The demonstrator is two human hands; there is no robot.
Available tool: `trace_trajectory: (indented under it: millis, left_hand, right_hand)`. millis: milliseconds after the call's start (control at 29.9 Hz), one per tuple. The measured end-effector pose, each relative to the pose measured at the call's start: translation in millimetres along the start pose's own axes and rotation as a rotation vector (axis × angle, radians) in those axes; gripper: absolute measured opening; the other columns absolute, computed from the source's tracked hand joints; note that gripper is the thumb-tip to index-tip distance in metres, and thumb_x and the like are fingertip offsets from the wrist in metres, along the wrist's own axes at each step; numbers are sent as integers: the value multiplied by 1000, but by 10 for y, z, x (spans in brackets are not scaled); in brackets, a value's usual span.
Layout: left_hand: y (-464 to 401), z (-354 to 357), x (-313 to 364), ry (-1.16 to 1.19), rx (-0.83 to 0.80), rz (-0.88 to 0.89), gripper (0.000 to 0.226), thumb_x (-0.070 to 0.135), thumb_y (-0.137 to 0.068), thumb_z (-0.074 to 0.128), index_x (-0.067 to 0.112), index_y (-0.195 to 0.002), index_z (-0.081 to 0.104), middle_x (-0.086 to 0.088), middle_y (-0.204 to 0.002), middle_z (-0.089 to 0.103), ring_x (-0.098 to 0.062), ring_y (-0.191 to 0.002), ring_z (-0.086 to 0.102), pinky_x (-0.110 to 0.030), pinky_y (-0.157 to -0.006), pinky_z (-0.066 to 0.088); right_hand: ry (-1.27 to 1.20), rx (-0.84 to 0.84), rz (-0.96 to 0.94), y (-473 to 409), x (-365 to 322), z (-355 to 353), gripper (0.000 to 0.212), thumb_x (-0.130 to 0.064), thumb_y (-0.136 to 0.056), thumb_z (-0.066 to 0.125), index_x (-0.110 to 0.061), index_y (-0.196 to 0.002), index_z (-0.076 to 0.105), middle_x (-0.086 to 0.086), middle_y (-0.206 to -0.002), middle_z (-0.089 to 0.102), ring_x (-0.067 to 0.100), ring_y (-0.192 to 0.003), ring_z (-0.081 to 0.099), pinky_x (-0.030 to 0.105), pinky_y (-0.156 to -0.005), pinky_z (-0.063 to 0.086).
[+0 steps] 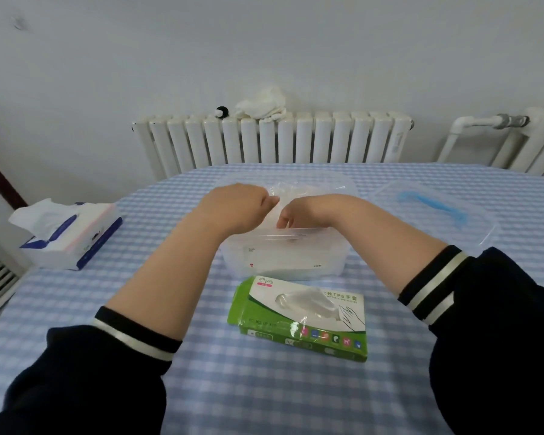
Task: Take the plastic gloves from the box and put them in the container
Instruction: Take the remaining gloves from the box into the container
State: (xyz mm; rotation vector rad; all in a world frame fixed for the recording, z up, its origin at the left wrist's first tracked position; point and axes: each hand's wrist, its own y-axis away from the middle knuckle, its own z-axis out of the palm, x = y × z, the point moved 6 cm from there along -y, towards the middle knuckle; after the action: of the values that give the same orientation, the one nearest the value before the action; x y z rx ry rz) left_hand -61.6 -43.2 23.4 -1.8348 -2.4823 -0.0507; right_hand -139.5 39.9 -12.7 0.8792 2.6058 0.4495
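Both hands over the open container (pixel 283 259) now, mid-worktop (pixel 264 387), blue-and-white check cloth underneath. Left hand (pixel 233 208) curled, fingers pinching a clear, filmy glove (pixel 280 196) at the container's rim. Right hand (pixel 291 215) dipped fingers-down into the container, fingers bent against the same film; whether pinching or only pressing, cannot tell. Glove thin, see-through, crinkled, catching glints of light, bunched between the two hands and spilling down inside the clear walls. Container translucent, rounded corners, pale label on the near wall. Just in front, nearer the body, the box (pixel 305 318): green and white, lying flat, hand outline drawn on top, oval slot with more clear film bulging out of it and a shiny shred hanging at the front edge. Box and container close, not touching. Off to the right, lid (pixel 434 211) lying flat, clear with a blue handle. Far left, at the worktop's edge, tissue pack (pixel 69 237), white sheet sticking up. Dark sleeves with pale stripes pushed up both forearms. Behind, white radiator (pixel 274 139) against the wall, a white cloth (pixel 261 105) heaped on top.
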Motion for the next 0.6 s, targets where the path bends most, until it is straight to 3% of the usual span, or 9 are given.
trace_trajectory:
  millis: [33, 100, 200, 334, 434, 534, 601]
  left_hand:
    - [-11, 55, -28, -63, -100, -53, 54, 50, -103, 18, 16, -93, 58, 0, -97, 62, -20, -91, 57, -36, -88, 43]
    - [-31, 123, -72, -119, -196, -106, 65, 55, -102, 10, 16, -114, 60, -1, -114, 63, -23, -106, 56, -37, -95, 36]
    - [-40, 126, -63, -91, -177, -85, 65, 52, -103, 10, 17, -130, 57, -2, -130, 60, -24, -120, 53, -38, -101, 34]
    - [2, 132, -105, 12, -147, -77, 61, 48, -104, 14, 15, -125, 61, -3, -125, 63, -24, -116, 55, -39, -103, 37]
    - [46, 96, -114, 56, -61, -55, 59, 44, -105, 17, 10, -111, 65, -6, -113, 67, -24, -104, 59, -37, -94, 42]
    - [123, 12, -88, 48, 86, -14, 52, 39, -105, 23, 8, -104, 64, -8, -104, 67, -24, -95, 61, -39, -88, 47]
    - [204, -27, -84, 47, 191, -4, 44, 37, -105, 27, 10, -103, 63, -7, -99, 67, -24, -90, 59, -38, -80, 46]
  right_hand:
    - [-10, 24, -11, 23, 12, 0, 24, -25, -97, 50, -26, -118, 63, -5, -128, 57, 16, -111, 53, 32, -101, 41]
    - [-42, 102, -39, 99, 37, -44, 25, -26, -97, 53, -24, -119, 64, -6, -123, 59, 14, -111, 54, 29, -99, 40]
    - [-118, 250, -61, 301, 111, -176, 30, -35, -93, 62, -21, -119, 64, -10, -110, 58, 11, -104, 55, 23, -88, 39]
    - [-397, 637, -151, 678, 226, -376, 11, -31, -91, 63, -26, -100, 69, -18, -94, 63, -3, -85, 56, 18, -78, 41]
    - [-592, 910, -240, 1023, 247, -343, 5, -25, -91, 63, -26, -90, 68, -19, -80, 64, -3, -73, 55, 12, -69, 40]
    - [-779, 936, -390, 1311, 109, -123, 9, -16, -91, 65, -23, -88, 68, -13, -68, 64, 2, -66, 56, 12, -65, 41]
    - [-746, 790, -430, 1379, -36, 89, 7, -18, -91, 64, -24, -89, 68, -7, -71, 66, 6, -66, 58, 16, -65, 45]
